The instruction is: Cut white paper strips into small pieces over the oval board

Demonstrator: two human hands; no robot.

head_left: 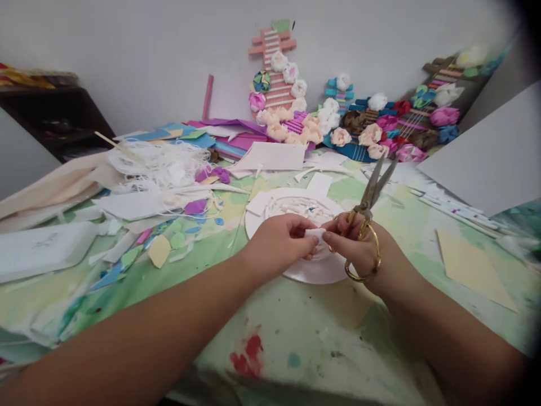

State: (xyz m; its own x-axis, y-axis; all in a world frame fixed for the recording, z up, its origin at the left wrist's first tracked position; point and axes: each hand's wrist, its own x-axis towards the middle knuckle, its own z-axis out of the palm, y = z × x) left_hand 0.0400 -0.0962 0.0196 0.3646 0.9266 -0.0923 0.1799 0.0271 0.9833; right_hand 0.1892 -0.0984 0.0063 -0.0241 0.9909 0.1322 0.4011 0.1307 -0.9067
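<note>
A small piece of white paper point(315, 232) is pinched between the fingertips of my left hand point(285, 242) and my right hand point(357, 245). Gold-handled scissors point(367, 206) hang on my right hand by a handle loop, their blades parted and pointing up and away. Beneath both hands lies a round white paper base point(310, 276), with a ring of white strips point(291, 204) on its far part. Its near middle is hidden by my fingers.
Paper flower guitar-like crafts point(279, 96) lean on the back wall. White string point(164, 163) and coloured scraps point(169, 239) lie at left, near a white box point(46, 248). A cream sheet point(475, 268) lies at right; a large white board point(490, 149) stands behind it.
</note>
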